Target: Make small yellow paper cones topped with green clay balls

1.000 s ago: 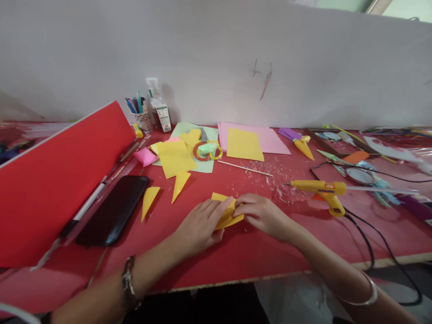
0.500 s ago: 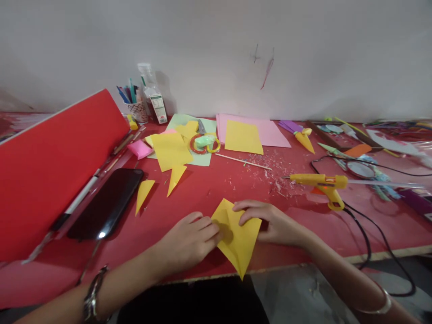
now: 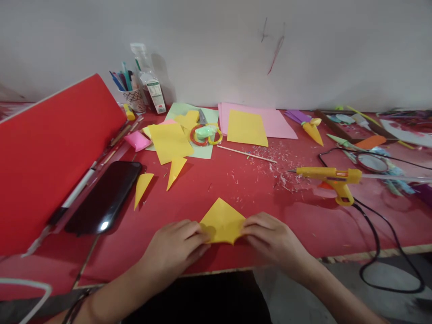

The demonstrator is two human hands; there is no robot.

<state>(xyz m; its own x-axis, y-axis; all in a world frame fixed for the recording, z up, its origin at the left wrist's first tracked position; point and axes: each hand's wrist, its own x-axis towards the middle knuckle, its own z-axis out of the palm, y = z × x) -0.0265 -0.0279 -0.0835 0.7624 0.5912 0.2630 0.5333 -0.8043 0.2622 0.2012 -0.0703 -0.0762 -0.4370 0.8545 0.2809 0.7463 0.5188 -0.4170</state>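
Observation:
A creased sheet of yellow paper (image 3: 222, 219) lies near the front edge of the table, one corner pointing away from me. My left hand (image 3: 180, 245) pinches its left corner between thumb and fingers. At the opposite corner, my right hand (image 3: 270, 238) has its fingers closed on the paper too. Beyond my left hand rest two cut yellow paper pieces, a curved one (image 3: 143, 189) and a narrow pointed one (image 3: 175, 172).
A yellow glue gun (image 3: 332, 175) with a black cord lies to the right. To the left are a black phone (image 3: 105, 195) and a leaning red board (image 3: 50, 166). Scissors (image 3: 202, 135), a thin stick (image 3: 248, 154) and paper scraps lie behind, with pink sheets (image 3: 280, 125) and a bottle (image 3: 152, 90).
The yellow paper has turned and now sits flatter on the table, its near tip no longer hanging over the edge. My right hand has moved down to its right corner; the view has shifted slightly.

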